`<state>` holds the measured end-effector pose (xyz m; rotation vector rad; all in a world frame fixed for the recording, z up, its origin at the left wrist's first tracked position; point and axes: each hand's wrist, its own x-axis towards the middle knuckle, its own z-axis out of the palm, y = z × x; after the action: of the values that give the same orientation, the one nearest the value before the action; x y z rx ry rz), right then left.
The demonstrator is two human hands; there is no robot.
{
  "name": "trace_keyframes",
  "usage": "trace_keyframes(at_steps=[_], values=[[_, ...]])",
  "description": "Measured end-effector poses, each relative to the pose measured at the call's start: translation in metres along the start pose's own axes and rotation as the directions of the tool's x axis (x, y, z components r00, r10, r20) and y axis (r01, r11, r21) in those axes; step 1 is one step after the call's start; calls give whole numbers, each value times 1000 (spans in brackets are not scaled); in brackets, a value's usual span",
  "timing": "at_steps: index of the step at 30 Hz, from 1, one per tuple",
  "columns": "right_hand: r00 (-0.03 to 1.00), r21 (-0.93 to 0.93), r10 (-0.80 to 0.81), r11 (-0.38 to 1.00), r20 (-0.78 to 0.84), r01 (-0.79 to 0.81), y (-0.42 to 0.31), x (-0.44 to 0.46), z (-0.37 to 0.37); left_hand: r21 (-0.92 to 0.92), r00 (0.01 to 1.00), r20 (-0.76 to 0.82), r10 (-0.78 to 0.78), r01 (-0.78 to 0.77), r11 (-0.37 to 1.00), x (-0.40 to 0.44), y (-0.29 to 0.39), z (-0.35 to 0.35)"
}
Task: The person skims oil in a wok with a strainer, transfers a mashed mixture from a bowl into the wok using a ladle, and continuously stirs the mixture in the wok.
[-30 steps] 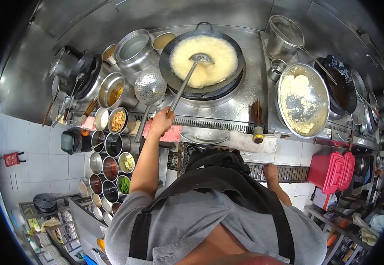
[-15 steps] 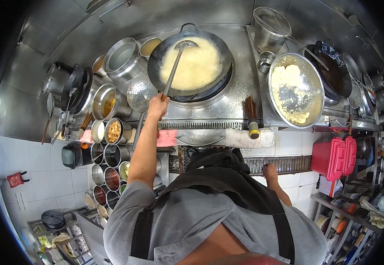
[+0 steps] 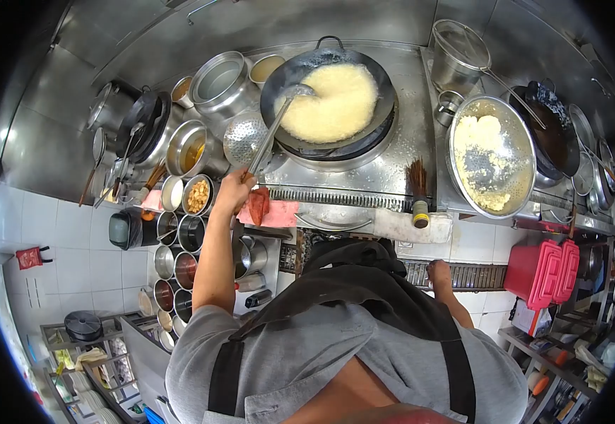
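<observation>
My left hand (image 3: pixel 234 192) grips the long handle of a metal ladle (image 3: pixel 270 134). The ladle's bowl rests at the left part of the pale, foamy yellow liquid in a dark wok (image 3: pixel 385 85). The wok sits on a round burner at the back of the steel stove. Beside my left hand, a dark red cloth (image 3: pixel 258 205) lies over a pink cloth (image 3: pixel 282 214) on the stove's front edge. My right hand (image 3: pixel 439 272) hangs low by my side, near the floor grate in view; its fingers are mostly hidden.
A perforated steel bowl (image 3: pixel 531 166) with pale yellow clumps sits on the right. A perforated skimmer (image 3: pixel 247 138) lies left of the wok. Several pots and containers crowd the left, including a pot (image 3: pixel 180 145). A bristle brush (image 3: pixel 418 191) stands at the front edge. Pink lidded bins (image 3: pixel 533 272) are lower right.
My left hand has drawn back toward me, and the ladle's bowl has moved from the back of the wok to its left side. The view has shifted, so the stove appears further right.
</observation>
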<state>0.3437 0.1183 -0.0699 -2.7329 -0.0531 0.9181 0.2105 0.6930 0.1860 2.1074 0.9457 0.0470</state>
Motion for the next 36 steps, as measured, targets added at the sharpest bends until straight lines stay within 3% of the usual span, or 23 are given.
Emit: trace_keyframes(at_steps=[4,6,12,17,23,26,27,29,31,33,36], values=[[998,-40,-67,997,-6,67,-6,7,-5,-9,995,80,-60,61,998,-36,6,-14],[987,-91,-140,985,76,147,-11,5,-13,-17,990,112,-89,91,996,-56,18,-19],[997,-20,5,1000,76,-3,-12,-2,-11,-99,967,244,-78,105,990,-69,18,-4],[999,-4,-44,999,25,44,-8,-11,-11,-152,952,306,-13,62,986,-44,17,35],[998,-43,-56,998,-16,55,3,-12,-4,-60,986,165,35,-26,998,-14,43,70],[997,-1,39,999,-72,-39,11,-12,4,-16,992,107,70,-69,997,15,34,85],[999,-38,-10,999,-44,8,14,-11,5,6,994,58,90,-91,996,21,35,87],[998,-70,-53,996,-16,52,21,-13,9,21,995,96,34,-36,999,33,38,89],[986,-81,-110,992,-129,100,25,-19,13,46,997,49,64,-67,997,47,33,93],[992,-43,-72,997,-103,68,26,-21,16,78,995,-6,102,-101,992,55,32,95],[996,-16,-35,999,-84,33,20,-24,10,47,1000,-8,30,-29,998,51,52,87]])
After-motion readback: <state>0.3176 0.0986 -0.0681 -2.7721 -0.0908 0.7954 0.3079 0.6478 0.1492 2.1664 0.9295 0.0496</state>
